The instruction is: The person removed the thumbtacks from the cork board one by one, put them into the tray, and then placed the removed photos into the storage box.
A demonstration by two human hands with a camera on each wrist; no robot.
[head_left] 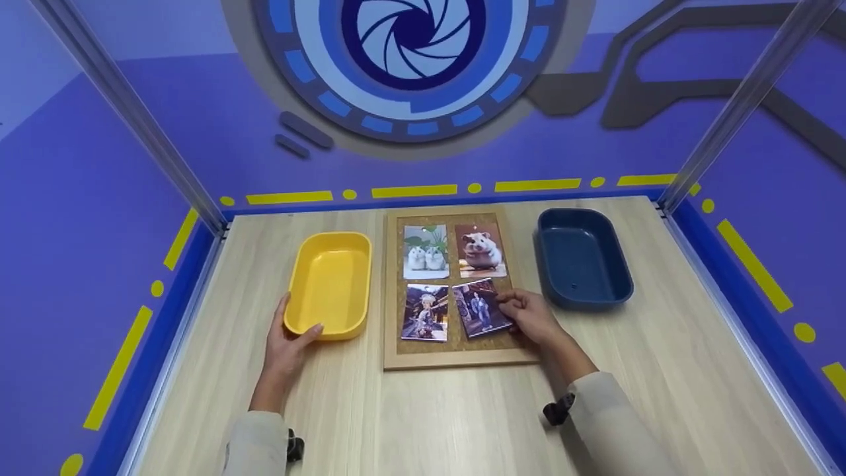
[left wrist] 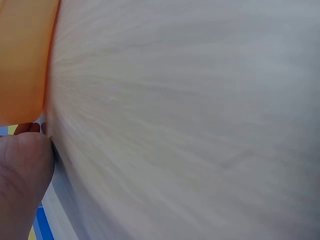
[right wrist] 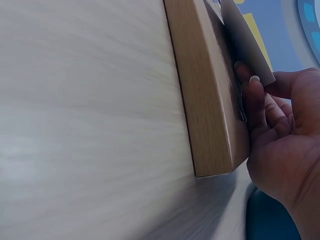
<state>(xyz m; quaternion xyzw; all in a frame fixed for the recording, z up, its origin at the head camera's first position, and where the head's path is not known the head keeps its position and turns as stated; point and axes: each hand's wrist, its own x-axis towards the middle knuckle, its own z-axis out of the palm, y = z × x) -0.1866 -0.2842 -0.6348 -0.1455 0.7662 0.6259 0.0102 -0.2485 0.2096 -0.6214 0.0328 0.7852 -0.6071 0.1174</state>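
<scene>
right grip [head_left: 532, 317] pinches the tilted photo [head_left: 481, 308] on the cork board [head_left: 456, 357]; left grip [head_left: 287, 344] holds the yellow tray [head_left: 328, 284]

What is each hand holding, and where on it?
The left hand grips the yellow tray at its near left corner. The right hand pinches the lower right photo by its right edge.

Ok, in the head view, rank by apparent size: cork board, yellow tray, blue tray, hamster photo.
1. cork board, clearly largest.
2. yellow tray and blue tray: these look alike, so I won't rank them.
3. hamster photo, smallest.
</scene>
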